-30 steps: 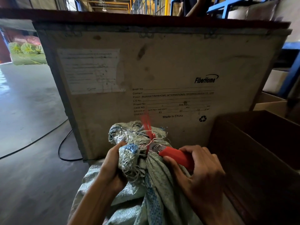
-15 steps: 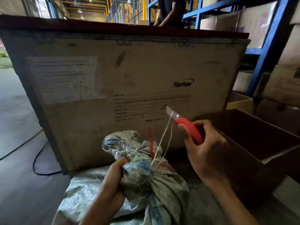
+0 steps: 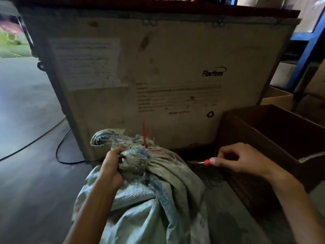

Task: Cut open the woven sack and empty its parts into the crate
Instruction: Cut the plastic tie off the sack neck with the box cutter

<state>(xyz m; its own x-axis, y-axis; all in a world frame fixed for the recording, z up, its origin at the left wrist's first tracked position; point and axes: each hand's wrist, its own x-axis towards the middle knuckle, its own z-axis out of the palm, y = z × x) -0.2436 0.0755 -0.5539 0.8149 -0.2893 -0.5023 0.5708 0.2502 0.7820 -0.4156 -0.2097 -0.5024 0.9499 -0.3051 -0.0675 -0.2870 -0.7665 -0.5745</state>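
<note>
A pale woven sack (image 3: 149, 199) is seen from above, standing on the floor directly in front of a large crate (image 3: 175, 59) printed with shipping text. The sack's gathered neck is clenched in the closed left hand (image 3: 112, 166), apparently so that the bunched cloth is kept upright and taut for cutting. A red tie (image 3: 145, 134) is seen sticking up from the neck, just beyond that hand, so the sack is judged not yet opened. To the right of the sack, clear of the cloth, the right hand (image 3: 235, 161) is curled shut around a red-handled knife (image 3: 205, 162); its blade is pointed back toward the sack's neck, seemingly readied for a further cut. An open brown carton (image 3: 263, 138) is placed right of the sack.
</note>
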